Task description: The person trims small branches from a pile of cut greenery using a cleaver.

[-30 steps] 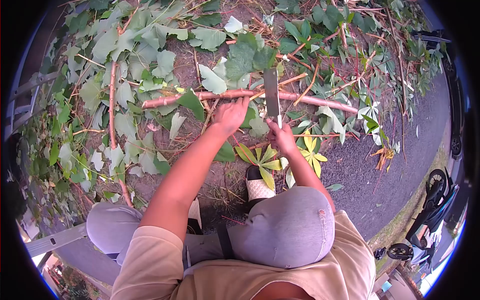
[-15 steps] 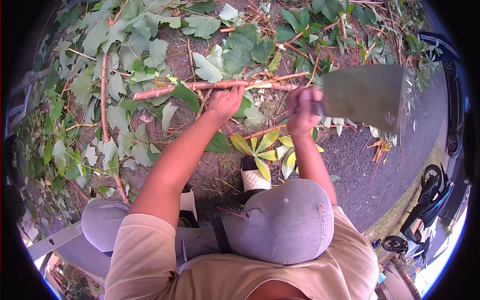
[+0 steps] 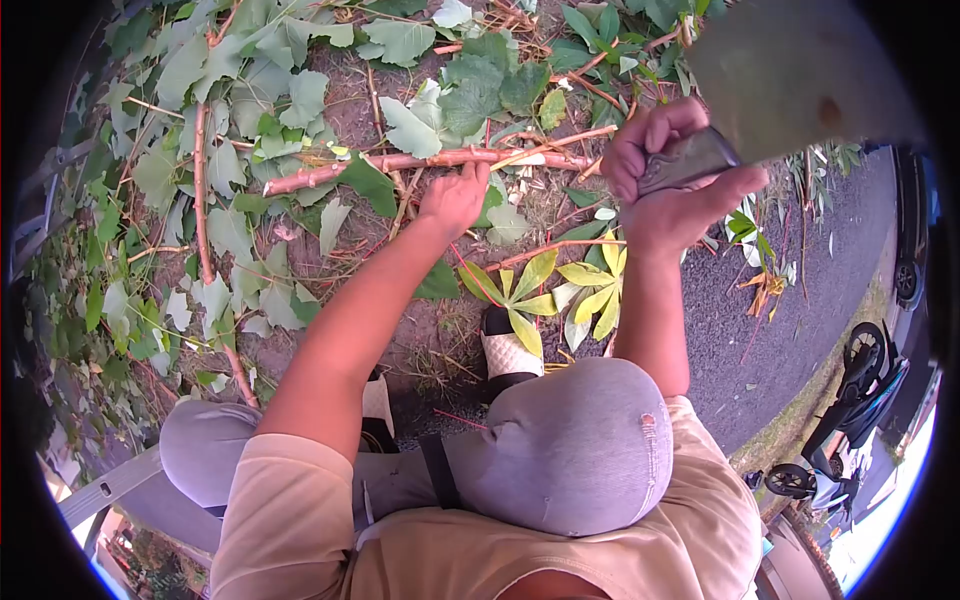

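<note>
A thick brown branch lies crosswise on the ground, cut pale at its left end. My left hand is closed at its near side, fingertips gripping it around the middle; the thumb is hidden. A thinner peeled stick crosses the branch just right of those fingers. Raised above the branch's right end, my right hand is wrapped around the handle of a cleaver. Its thumb is stretched along the handle's near side. The wide, flat blade points up and right, and carries a brown spot.
Cut leafy stems cover the soil to the left and beyond. Yellow-green leaves lie near my shoe. To the right runs asphalt, with a parked motorcycle and a dark car. A metal rail is at lower left.
My right hand has lifted the cleaver up and to the right, away from the branch, and the blade has tilted upward. My left hand stays on the branch.
</note>
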Demonstrator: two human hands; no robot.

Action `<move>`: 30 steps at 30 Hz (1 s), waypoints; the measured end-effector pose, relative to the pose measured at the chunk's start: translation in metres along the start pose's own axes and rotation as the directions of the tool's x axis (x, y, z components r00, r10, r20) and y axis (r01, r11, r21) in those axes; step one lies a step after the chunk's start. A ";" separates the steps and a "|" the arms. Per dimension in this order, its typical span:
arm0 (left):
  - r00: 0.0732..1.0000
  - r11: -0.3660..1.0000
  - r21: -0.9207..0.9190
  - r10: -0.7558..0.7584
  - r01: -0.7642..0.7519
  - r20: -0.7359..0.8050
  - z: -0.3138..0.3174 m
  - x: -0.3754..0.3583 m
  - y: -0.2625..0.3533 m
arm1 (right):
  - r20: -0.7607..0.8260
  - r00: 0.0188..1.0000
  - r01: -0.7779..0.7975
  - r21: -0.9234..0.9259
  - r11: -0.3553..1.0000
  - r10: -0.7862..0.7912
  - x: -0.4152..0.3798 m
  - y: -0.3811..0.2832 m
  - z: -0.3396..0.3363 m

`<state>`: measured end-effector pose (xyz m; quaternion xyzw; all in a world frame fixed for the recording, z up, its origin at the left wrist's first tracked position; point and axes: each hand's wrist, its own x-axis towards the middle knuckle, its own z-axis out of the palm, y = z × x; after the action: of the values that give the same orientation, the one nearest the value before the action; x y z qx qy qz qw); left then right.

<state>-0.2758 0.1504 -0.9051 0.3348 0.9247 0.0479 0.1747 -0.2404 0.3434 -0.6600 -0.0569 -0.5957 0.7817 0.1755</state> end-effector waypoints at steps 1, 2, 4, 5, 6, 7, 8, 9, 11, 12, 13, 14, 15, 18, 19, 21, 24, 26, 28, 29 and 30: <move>1.000 1.000 -0.008 -0.012 0.012 0.006 0.001 -0.004 0.002 | -0.064 0.994 0.096 0.044 0.994 -0.093 0.001 0.009 0.001; 1.000 1.000 -0.007 -0.001 0.001 0.002 -0.001 -0.007 0.004 | -0.123 0.988 0.100 0.011 0.995 -0.098 -0.011 0.052 -0.007; 0.999 0.999 0.025 0.022 -0.023 0.026 -0.006 -0.004 -0.001 | -0.117 0.918 -0.397 -0.205 0.895 0.380 -0.064 0.169 -0.052; 1.000 0.999 0.037 0.017 -0.016 -0.004 -0.008 -0.007 0.001 | -0.162 0.617 -0.756 -0.393 0.524 0.770 -0.085 0.201 -0.078; 0.999 0.999 0.034 0.002 0.000 -0.052 -0.010 -0.010 0.005 | -0.178 0.628 -0.761 -0.347 0.549 0.758 -0.092 0.198 -0.091; 0.995 0.999 0.031 -0.019 0.023 -0.098 -0.010 -0.004 0.000 | -0.187 0.635 -0.763 -0.300 0.572 0.750 -0.086 0.198 -0.095; 0.990 0.998 0.062 0.010 -0.002 -0.138 0.009 0.001 -0.010 | -0.212 0.516 -0.856 -0.140 0.497 0.830 -0.075 0.174 -0.080; 0.997 0.999 0.035 0.014 -0.011 -0.082 -0.001 -0.006 -0.009 | -0.235 0.507 -0.860 -0.077 0.504 0.829 -0.069 0.161 -0.071; 0.999 0.999 0.021 0.039 -0.039 -0.038 -0.005 -0.008 -0.007 | -0.117 0.552 -0.830 0.018 0.557 0.826 -0.051 0.143 -0.078; 0.998 0.999 0.027 0.030 -0.029 -0.052 -0.009 0.000 -0.013 | -0.121 0.618 -0.781 0.015 0.624 0.777 -0.036 0.132 -0.076; 0.995 0.999 -0.020 0.041 -0.043 -0.088 -0.002 -0.005 -0.014 | -0.134 0.656 -0.747 0.022 0.664 0.743 -0.034 0.103 -0.062; 0.991 0.996 -0.069 0.053 -0.062 -0.119 0.006 -0.014 -0.011 | -0.090 0.732 -0.677 0.016 0.736 0.675 -0.028 0.089 -0.059; 0.992 0.996 -0.067 0.052 -0.061 -0.118 0.000 -0.017 -0.010 | -0.085 0.776 -0.626 0.026 0.780 0.626 -0.025 0.074 -0.055; 0.974 0.932 -0.350 0.008 -0.088 -0.224 -0.053 -0.027 -0.006 | -0.060 0.852 -0.514 0.087 0.853 0.520 -0.032 0.060 -0.057; 0.968 0.927 -0.356 0.029 -0.119 -0.248 -0.076 -0.026 -0.008 | -0.059 0.872 -0.480 0.098 0.872 0.486 -0.038 0.061 -0.059; 0.948 0.922 -0.343 0.069 -0.180 -0.311 -0.123 -0.016 -0.017 | -0.113 0.879 -0.453 0.103 0.886 0.463 -0.051 0.065 -0.060; 0.773 0.945 -0.075 0.214 -0.320 -0.597 -0.181 0.030 -0.049 | -0.157 0.858 -0.476 0.115 0.872 0.489 -0.071 0.081 -0.069; 0.724 0.909 -0.018 0.320 -0.417 -0.612 -0.218 0.058 -0.077 | -0.267 0.758 -0.589 0.113 0.800 0.595 -0.084 0.092 -0.074; 0.835 0.921 -0.094 0.296 -0.378 -0.463 -0.269 0.046 -0.070 | -0.288 0.733 -0.629 0.058 0.776 0.616 -0.102 0.105 -0.077; 0.914 0.929 -0.164 0.273 -0.331 -0.299 -0.282 0.039 -0.064 | -0.318 0.708 -0.665 0.002 0.747 0.631 -0.113 0.110 -0.078; 0.957 0.947 -0.194 0.219 -0.255 -0.189 -0.283 0.032 -0.065 | -0.334 0.689 -0.688 -0.021 0.726 0.643 -0.124 0.114 -0.072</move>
<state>-0.4379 0.1285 -0.6632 0.4177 0.8781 0.1966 0.1257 -0.1265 0.3400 -0.8034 -0.4011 -0.5547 0.7281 -0.0358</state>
